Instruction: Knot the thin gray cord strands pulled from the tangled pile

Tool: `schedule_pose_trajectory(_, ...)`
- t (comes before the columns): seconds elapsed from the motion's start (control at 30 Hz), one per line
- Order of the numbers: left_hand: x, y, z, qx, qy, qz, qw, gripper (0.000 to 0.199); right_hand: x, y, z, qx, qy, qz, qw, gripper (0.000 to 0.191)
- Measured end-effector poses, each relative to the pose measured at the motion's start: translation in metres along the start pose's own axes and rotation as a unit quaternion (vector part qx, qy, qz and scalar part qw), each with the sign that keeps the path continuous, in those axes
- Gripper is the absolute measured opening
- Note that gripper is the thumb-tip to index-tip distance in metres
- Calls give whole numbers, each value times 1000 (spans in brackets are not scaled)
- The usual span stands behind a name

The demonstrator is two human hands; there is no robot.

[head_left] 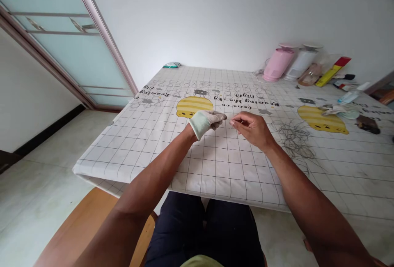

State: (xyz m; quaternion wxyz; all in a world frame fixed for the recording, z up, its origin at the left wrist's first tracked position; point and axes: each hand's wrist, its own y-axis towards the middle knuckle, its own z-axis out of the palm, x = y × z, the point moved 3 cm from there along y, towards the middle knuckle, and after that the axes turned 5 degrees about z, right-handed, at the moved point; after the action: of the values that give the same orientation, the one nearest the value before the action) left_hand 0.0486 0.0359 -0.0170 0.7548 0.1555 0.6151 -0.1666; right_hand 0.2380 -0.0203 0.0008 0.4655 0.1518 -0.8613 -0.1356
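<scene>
My left hand (211,120) wears a pale knitted work glove with dark fingertips, and its fingers are pinched together. Bare and close beside it, my right hand (250,128) also has thumb and forefinger closed in a pinch. The fingertips of the two hands are a small gap apart, above the tablecloth. Whatever they hold is too fine to make out. To the right of my right wrist lies a loose tangle of thin grey wires (294,139). Thin looped wire shapes (227,87) appear in rows towards the back of the table.
A checked tablecloth (138,143) with yellow printed figures covers the table. At the back right stand a pink appliance (278,63), a white one (301,63) and a yellow-red box (332,72). Another glove (344,111) lies at right. A green packet (171,65) rests at the far edge.
</scene>
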Motion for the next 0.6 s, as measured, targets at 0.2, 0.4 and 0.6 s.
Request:
schedule_pose_trajectory(0.2,5,12,-17,-96,-84,-1,992,56,-4,2,-1,-8,40,41,998,29)
schedule_pose_trajectory(0.4,19,22,-41,-172,184,24,967,39,-11,6,6,-11,153,97,983,35)
schedule_pose_trajectory(0.6,39,24,-12,-101,461,57,880,14,3,29,15,19,180,174,968,33)
